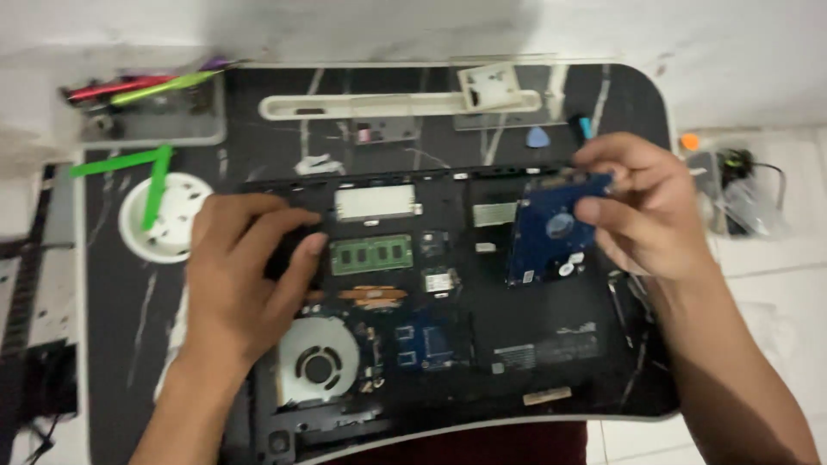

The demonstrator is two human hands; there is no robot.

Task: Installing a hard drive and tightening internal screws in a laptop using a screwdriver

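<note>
Laptop (448, 301) lying open-bottomed on black marbled lap desk (121, 319), guts showing. Right hand (642, 207) pinching blue hard drive (551, 228) by top edge, fingers closed round it, drive tilted over right side of chassis. Left hand (241, 275) flat-ish on left side, fingers curled loose, holding nothing, just beside green memory stick (372, 255). Fan (317, 360) below. White cup (168, 215) with green tools at far left.

Bare hands (237, 275), bare forearms; no sleeves, rings.

Blue drive board (551, 232) at 3 o'clock; green memory module (371, 255) at centre; black laptop chassis (551, 323); black, white-veined counter (121, 310); green sticks (155, 176) at 10 o'clock.
</note>
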